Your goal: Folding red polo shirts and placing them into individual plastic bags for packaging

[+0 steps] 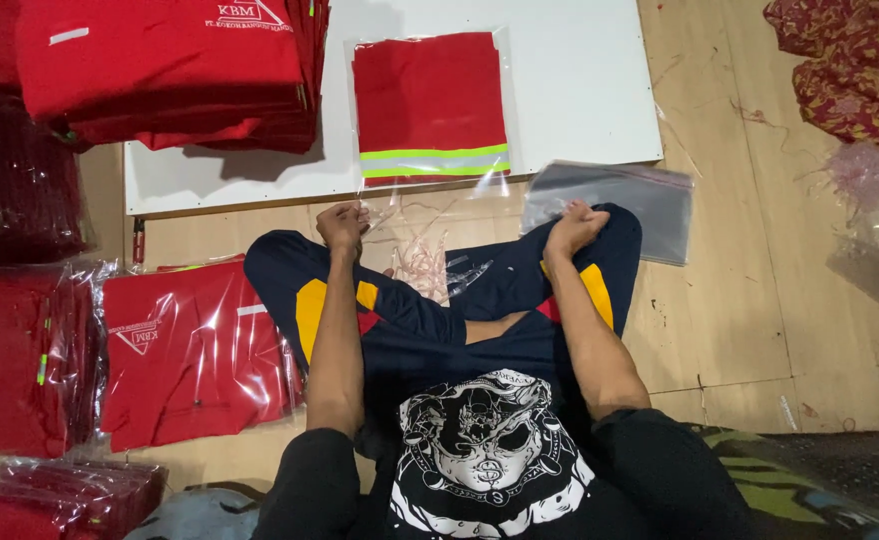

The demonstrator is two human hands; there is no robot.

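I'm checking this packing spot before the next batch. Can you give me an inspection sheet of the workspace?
Surface: white board lying on a wooden floor.
Job's things: folded red garment in a clear bag on the board; empty clear bags by the right hand.
Clutter: stack of unbagged red garments top left; bagged red garments at left; loose plastic strips between the knees; patterned cloth top right.
Grippers: left hand and right hand rest closed on the knees, holding nothing visible.
Cables: nothing seen.
Surroundings: crumpled plastic at right.
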